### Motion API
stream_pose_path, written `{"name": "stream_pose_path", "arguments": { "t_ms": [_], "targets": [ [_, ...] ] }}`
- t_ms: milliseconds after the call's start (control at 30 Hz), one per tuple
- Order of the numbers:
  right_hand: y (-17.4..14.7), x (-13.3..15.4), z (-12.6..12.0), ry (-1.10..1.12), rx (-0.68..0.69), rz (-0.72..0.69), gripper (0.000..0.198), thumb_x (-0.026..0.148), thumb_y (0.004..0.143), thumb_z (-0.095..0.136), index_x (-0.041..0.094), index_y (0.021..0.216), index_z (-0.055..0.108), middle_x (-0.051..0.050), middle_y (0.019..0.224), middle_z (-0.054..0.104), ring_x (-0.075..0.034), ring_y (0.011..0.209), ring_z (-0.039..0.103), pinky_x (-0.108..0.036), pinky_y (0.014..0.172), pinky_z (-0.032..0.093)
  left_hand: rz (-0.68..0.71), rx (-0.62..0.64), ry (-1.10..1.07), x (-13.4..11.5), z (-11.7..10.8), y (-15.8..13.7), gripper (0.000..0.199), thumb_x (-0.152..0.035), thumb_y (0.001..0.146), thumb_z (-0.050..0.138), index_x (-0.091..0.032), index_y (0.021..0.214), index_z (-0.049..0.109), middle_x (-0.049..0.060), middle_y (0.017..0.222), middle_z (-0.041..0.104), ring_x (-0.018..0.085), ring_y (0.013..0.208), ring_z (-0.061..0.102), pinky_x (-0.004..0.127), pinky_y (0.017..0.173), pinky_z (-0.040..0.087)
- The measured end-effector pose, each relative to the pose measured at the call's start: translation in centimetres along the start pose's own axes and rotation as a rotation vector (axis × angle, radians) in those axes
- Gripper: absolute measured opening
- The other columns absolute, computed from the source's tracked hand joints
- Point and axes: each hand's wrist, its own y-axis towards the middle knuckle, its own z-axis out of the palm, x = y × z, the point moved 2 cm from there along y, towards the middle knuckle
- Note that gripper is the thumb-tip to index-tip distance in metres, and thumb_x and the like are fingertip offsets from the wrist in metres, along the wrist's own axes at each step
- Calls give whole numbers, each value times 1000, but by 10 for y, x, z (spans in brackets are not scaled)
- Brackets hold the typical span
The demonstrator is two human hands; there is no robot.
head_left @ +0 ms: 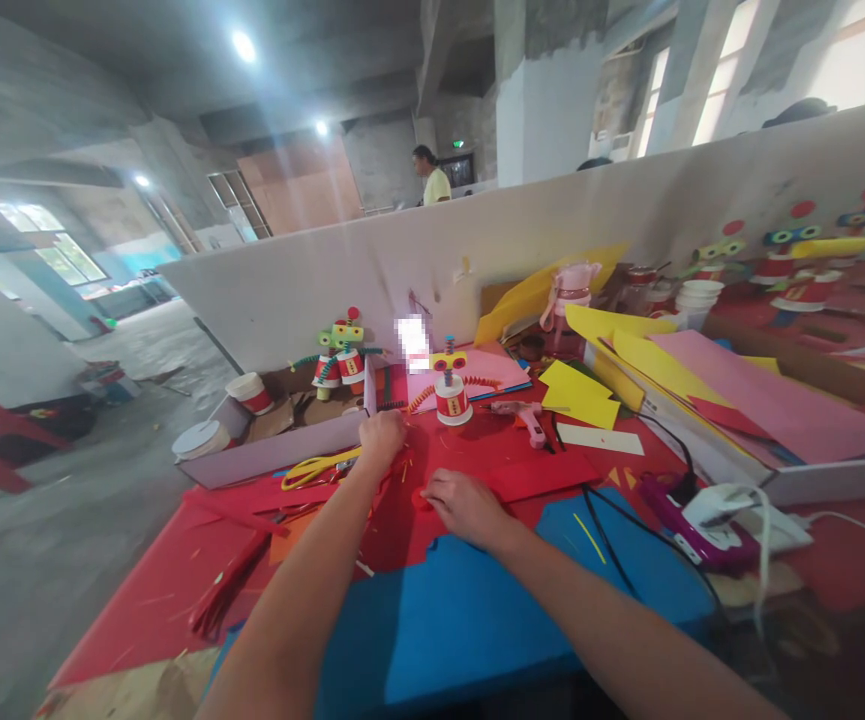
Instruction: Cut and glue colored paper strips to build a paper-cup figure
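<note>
My right hand (466, 508) is closed, with thumb and fingertips pinching a small red paper piece (421, 499), round as far as it shows, low over the red table. Farther forward, my left hand (383, 437) is curled beside the front wall of a shallow box; whatever its fingers hold is hidden. Yellow-handled scissors (317, 468) lie just left of that hand. Beyond both hands stands a paper-cup robot figure (452, 400) with yellow eyes and orange coiled arms. A pink glue gun (528, 418) rests to its right.
Two more cup figures (338, 360) stand in the left box (282, 450). Yellow paper sheets (580, 393) and a red strip (541, 477) lie on the right. A purple power strip (694, 525) with cables sits near blue sheeting (477, 610). A white partition (312, 285) rises behind.
</note>
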Motion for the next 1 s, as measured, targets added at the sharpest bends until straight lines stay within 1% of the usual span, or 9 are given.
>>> {"name": "stream_pose_path", "arguments": {
  "t_ms": [100, 200, 300, 367, 500, 600, 700, 833, 1000],
  "targets": [
    [0, 0, 0, -8, -5, -3, 29, 25, 96, 43, 18, 90, 70, -6, 90, 65, -15, 85, 60, -24, 68, 42, -69, -130, -65, -4, -16, 0, 32, -32, 88, 42, -20, 108, 64, 16, 99, 69, 29, 94, 66, 36, 75, 47],
    [0, -2, 1, -9, -6, 5, 29, 25, 97, 43, 18, 88, 69, -6, 90, 64, -14, 84, 59, -23, 69, 42, -131, -387, -211, 2, -42, -5, 28, -37, 90, 41, -20, 97, 63, 14, 105, 66, 26, 92, 65, 34, 74, 46],
    [1, -3, 2, 14, -11, -4, 26, 24, 96, 44, 18, 91, 69, -6, 92, 64, -14, 86, 59, -23, 71, 42, -132, -624, -462, 21, -62, -16, 25, -37, 91, 40, -19, 94, 57, 9, 95, 68, 20, 85, 64, 29, 71, 46],
    [0, -3, 3, 33, -10, -7, 23, 22, 95, 46, 18, 93, 69, -6, 93, 64, -14, 88, 60, -22, 71, 42, -85, -653, -721, 35, -65, -25, 23, -38, 92, 39, -20, 99, 52, 4, 79, 68, 14, 66, 62, 24, 62, 44],
    [0, -4, 4, 68, -7, 15, 20, 19, 93, 49, 18, 93, 69, -6, 95, 65, -15, 90, 60, -23, 73, 43, -26, -426, -1260, 57, -46, -46, 37, -41, 85, 51, -22, 116, 44, -7, 60, 60, 6, 35, 40, 17, 39, 31],
    [0, -4, 5, 84, -19, 13, 21, 19, 94, 48, 18, 94, 69, -6, 96, 66, -15, 90, 61, -24, 75, 44, -57, -190, -1491, 67, -24, -62, 39, -41, 78, 60, -18, 109, 53, -6, 56, 59, 4, 33, 35, 15, 35, 25],
    [-1, -5, 6, 77, -27, 0, 22, 20, 94, 48, 18, 94, 70, -7, 94, 65, -15, 89, 61, -25, 76, 45, -41, 27, -1674, 69, -10, -77, 39, -39, 73, 65, -14, 102, 58, 2, 70, 68, 4, 42, 45, 16, 40, 33],
    [-1, -4, 6, 65, -15, 12, 23, 20, 95, 47, 18, 93, 69, -7, 94, 64, -15, 88, 61, -25, 75, 45, 72, 158, -1719, 58, -7, -91, 44, -30, 66, 75, -17, 102, 54, 4, 89, 71, 7, 61, 58, 18, 54, 45],
    [-3, -4, 4, 62, -11, -1, 23, 20, 94, 47, 17, 95, 70, -7, 95, 64, -15, 89, 61, -25, 75, 45, 52, 107, -1528, 45, 0, -96, 38, -52, 80, 58, -16, 91, 55, -2, 60, 61, 7, 45, 49, 17, 40, 35]
  ]
}}
